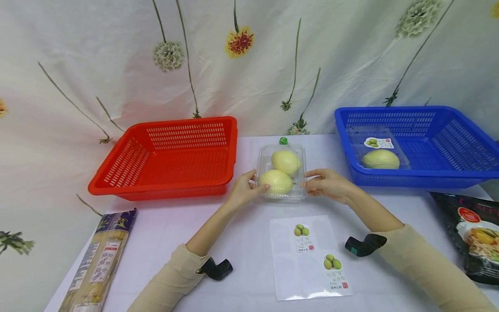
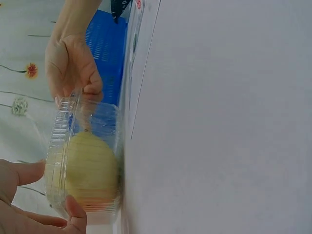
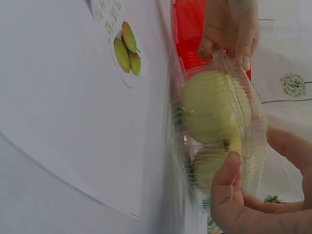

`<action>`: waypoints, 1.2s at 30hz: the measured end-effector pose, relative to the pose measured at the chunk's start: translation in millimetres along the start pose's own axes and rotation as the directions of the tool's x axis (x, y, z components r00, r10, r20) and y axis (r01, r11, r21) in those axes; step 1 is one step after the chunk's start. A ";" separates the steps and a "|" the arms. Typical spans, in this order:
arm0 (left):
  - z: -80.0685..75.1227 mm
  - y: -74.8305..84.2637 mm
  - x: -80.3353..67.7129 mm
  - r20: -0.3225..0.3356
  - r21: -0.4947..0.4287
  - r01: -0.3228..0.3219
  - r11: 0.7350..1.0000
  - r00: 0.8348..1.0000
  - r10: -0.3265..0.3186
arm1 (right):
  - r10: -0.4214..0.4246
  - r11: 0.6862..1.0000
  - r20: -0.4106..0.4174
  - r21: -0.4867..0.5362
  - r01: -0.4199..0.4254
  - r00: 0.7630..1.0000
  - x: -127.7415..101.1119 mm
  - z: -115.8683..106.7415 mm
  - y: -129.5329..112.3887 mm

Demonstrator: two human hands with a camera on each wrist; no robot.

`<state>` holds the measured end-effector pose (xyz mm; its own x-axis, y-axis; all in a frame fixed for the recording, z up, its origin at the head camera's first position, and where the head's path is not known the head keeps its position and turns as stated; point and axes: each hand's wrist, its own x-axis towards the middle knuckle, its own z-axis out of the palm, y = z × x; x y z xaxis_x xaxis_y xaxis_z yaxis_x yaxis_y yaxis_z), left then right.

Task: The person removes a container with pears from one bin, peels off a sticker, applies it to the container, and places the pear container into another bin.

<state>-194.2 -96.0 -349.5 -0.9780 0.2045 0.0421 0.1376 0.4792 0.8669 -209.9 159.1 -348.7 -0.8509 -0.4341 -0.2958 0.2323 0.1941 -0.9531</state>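
Observation:
A clear plastic clamshell box (image 1: 298, 191) with two pale yellow melons (image 1: 286, 162) inside stands on the white table between the two baskets. My left hand (image 1: 246, 189) grips its left side, the thumb (image 1: 262, 189) lying over the near corner. On the opposite side my right hand (image 1: 329, 186) holds the box edge between thumb and fingers, plain in the right wrist view. The lid looks closed down over the melons (image 3: 209, 107). Nearer to me lies a clear sheet of printed stickers (image 1: 290, 275) with green fruit pictures, touched by neither hand.
Left of the box stands a red basket (image 1: 175, 192). A blue basket (image 1: 413, 178) on the right holds a labelled clear box with a melon (image 1: 380, 159). A noodle packet (image 1: 99, 264) lies front left, a black food bag (image 1: 473, 236) far right. A small green object (image 1: 283, 141) sits behind the box.

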 end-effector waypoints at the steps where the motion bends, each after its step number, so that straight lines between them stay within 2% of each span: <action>1: 0.6 -0.3 -0.6 0.000 0.003 0.014 1.000 1.000 -0.014 | 0.005 1.000 0.004 -0.015 -0.005 1.000 0.6 -1.7 0.1; 5: 4.0 -2.6 -5.3 0.017 -0.031 0.132 0.991 0.991 -0.132 | 0.026 0.997 -0.012 -0.069 -0.026 1.000 5.2 -6.7 -0.7; 7: 6.4 -4.7 -8.8 0.037 -0.078 0.217 0.973 0.976 -0.215 | 0.030 0.999 -0.048 -0.034 -0.031 0.998 12.0 -8.2 -0.6; 9: 9.1 -6.4 -12.8 0.057 -0.162 0.299 0.940 0.954 -0.294 | 0.015 0.999 -0.095 0.038 -0.012 0.995 21.7 -8.7 -0.5; 12: 14.4 -7.9 -18.3 0.082 -0.328 0.387 0.862 0.920 -0.382 | -0.015 0.988 -0.178 0.146 0.041 0.984 39.4 -10.6 -0.8; 16: 22.0 -6.6 -25.6 0.129 -0.541 0.429 0.723 0.892 -0.432 | -0.028 0.981 -0.267 0.177 0.077 0.963 61.8 -13.8 -6.1; 18: 26.0 -5.1 -29.7 0.152 -0.617 0.426 0.661 0.889 -0.431 | -0.033 0.984 -0.289 0.160 0.082 0.957 71.0 -14.4 -10.2; 21: 31.7 -1.8 -35.5 0.163 -0.713 0.399 0.576 0.894 -0.418 | -0.041 0.987 -0.307 0.135 0.086 0.951 83.5 -14.1 -14.7; 24: 36.4 3.0 -39.0 0.148 -0.779 0.361 0.513 0.901 -0.408 | -0.036 0.988 -0.318 0.133 0.082 0.948 91.7 -14.4 -16.2; 27: 38.5 8.8 -39.9 0.118 -0.820 0.313 0.480 0.912 -0.393 | -0.027 0.985 -0.326 0.150 0.080 0.945 94.6 -14.3 -16.0; 30: 39.3 11.9 -38.9 0.080 -0.841 0.265 0.472 0.923 -0.376 | -0.031 0.982 -0.337 0.166 0.092 0.941 92.1 -13.9 -15.3; 33: 38.8 12.4 -36.6 0.033 -0.838 0.235 0.493 0.923 -0.384 | -0.043 0.975 -0.347 0.188 0.114 0.937 85.6 -13.5 -14.3; 36: 36.8 12.0 -32.5 -0.033 -0.828 0.206 0.522 0.911 -0.412 | -0.064 0.963 -0.346 0.224 0.149 0.936 76.7 -12.8 -13.3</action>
<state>-155.0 -65.5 -358.8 -0.9525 -0.0396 -0.3021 -0.2594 -0.4148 0.8721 -284.2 134.5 -357.9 -0.9744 -0.1148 -0.1934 0.2026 -0.0750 -0.9764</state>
